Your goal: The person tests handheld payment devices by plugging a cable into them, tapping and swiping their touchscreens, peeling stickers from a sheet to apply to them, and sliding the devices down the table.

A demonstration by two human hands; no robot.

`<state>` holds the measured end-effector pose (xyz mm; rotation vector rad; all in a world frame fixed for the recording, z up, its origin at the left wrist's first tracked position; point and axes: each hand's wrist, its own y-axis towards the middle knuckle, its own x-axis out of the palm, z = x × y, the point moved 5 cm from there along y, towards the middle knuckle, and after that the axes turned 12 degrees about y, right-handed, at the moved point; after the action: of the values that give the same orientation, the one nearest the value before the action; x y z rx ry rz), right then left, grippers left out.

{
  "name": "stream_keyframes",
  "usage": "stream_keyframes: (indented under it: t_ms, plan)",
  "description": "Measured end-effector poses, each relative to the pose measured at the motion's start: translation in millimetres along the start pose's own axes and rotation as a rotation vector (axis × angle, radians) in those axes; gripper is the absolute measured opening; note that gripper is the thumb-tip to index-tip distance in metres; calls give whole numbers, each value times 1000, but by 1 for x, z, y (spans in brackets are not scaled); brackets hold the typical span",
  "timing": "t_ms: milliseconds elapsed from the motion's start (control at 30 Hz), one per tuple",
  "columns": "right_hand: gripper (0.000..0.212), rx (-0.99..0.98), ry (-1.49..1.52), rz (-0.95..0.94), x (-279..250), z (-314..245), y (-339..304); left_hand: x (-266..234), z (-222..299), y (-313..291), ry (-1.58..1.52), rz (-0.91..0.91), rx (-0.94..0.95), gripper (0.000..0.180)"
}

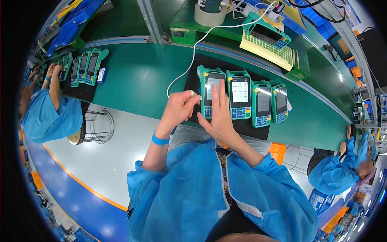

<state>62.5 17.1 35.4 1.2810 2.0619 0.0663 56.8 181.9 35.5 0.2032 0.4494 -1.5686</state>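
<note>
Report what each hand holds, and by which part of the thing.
Left hand: the white cable, pinched near its end. Right hand: spread over a handheld terminal, no clear grip.

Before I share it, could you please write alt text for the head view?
A person's left hand holds the end of a white cable beside a green handheld device, while the right hand lies over its screen. Three similar devices line up to its right.

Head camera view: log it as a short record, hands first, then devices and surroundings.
Left hand: pinching the end of the white cable beside the leftmost terminal
Right hand: open, fingers over the same terminal
Front row: four green terminals; second from left has the brightest screen
Left wrist: blue wristband
Behind: another terminal, yellow sheet
</note>
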Motion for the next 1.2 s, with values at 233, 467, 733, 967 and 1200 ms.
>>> stream_keyframes:
  t_ms: [233, 467, 733, 967, 1200]
  plan:
    - [102, 6, -17, -27, 1, 0, 1, 9, -17, 6, -133, -37, -12, 24]
    - [80, -44, 108, -48, -13, -8, -14, 13, -25, 3, -169, 124, 15, 24]
    - [42, -35, -73, 343, -157, 19, -7, 20, -6, -5, 106, 345, 98, 17]
    - [27, -88, -350, 544, -263, 97, 31, 21, -13, -1, 78, 298, 60, 19]
    - [25, -128, -348, 395, -279, 140, 55, 20, -14, -2, 86, 308, 61, 20]
